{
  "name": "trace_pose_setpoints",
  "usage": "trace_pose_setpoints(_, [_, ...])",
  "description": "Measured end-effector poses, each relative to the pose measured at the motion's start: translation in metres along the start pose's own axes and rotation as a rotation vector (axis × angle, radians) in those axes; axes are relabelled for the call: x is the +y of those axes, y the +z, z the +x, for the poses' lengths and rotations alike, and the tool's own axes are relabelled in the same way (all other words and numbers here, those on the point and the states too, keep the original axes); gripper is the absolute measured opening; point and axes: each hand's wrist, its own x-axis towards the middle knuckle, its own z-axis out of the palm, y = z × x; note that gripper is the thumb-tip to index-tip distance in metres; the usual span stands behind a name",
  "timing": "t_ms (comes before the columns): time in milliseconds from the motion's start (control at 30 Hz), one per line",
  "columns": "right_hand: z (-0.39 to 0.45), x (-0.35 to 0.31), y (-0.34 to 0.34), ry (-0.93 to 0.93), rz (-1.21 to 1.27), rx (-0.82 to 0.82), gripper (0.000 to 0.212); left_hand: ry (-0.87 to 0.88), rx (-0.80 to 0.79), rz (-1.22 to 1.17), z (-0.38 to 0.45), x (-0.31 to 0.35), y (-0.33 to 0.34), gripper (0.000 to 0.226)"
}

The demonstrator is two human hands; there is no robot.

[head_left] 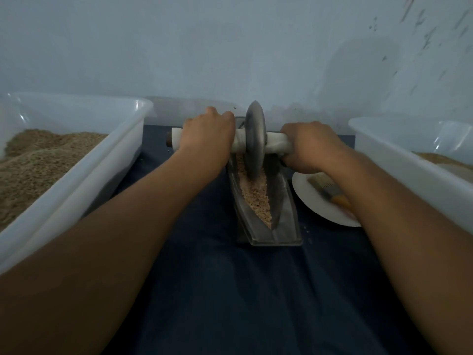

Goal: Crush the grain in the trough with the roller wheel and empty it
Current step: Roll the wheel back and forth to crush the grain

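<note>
You had the roller wheel (pixel 255 139) standing upright in the trough (pixel 266 201), far end, biting into the grain (pixel 256 196). Your left hand (pixel 207 134) and right hand (pixel 311 147) each gripped the wrapped axle (pixel 275 144), curled tight. Heavy, stiff metal by the look; holding close beside the disc probably kept it from tipping.
</note>
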Motion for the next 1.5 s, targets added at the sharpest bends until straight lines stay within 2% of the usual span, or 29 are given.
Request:
trace_pose_setpoints(167, [-0.015,-0.009,-0.032,-0.006,-0.044,-0.283,0.034,0.022,-0.182,0.011,-0.01,0.001,-0.014,0.042])
trace_pose_setpoints(300, [-0.026,-0.016,-0.055,-0.018,-0.057,-0.45,0.031,0.117,-0.394,0.147,-0.019,0.004,-0.035,0.051])
trace_pose_setpoints(400, [-0.033,-0.017,-0.067,-0.051,-0.019,-0.522,0.02,0.116,-0.571,0.173,-0.024,0.009,-0.047,0.057])
trace_pose_setpoints(500, [-0.038,-0.017,-0.073,-0.073,0.009,-0.553,0.018,0.108,-0.633,0.121,-0.027,0.011,-0.052,0.055])
trace_pose_setpoints(667, [-0.036,-0.018,-0.066,-0.075,0.015,-0.557,0.018,0.112,-0.585,0.131,-0.027,0.01,-0.049,0.048])
trace_pose_setpoints(767, [-0.03,-0.02,-0.055,-0.085,-0.04,-0.485,0.027,0.11,-0.454,0.114,-0.024,0.009,-0.04,0.033])
trace_pose_setpoints(867, [-0.021,-0.017,-0.039,-0.06,-0.073,-0.305,0.037,0.103,-0.305,0.051,-0.02,0.005,-0.029,0.03])
trace_pose_setpoints(1100, [-0.005,-0.007,0.005,0.007,0.194,0.196,0.033,0.097,0.088,-0.102,-0.007,-0.005,0.002,0.038])
trace_pose_setpoints(1233, [-0.002,-0.006,0.017,-0.004,0.272,0.349,0.03,0.124,0.25,-0.092,-0.003,-0.006,0.013,0.043])
trace_pose_setpoints(1367, [-0.001,-0.007,0.017,-0.042,0.255,0.377,0.025,0.096,0.252,-0.076,-0.003,-0.007,0.015,0.04])
trace_pose_setpoints(1500, [-0.004,-0.006,0.003,-0.024,0.154,0.126,0.029,0.047,0.114,0.025,-0.007,-0.003,0.008,0.041])
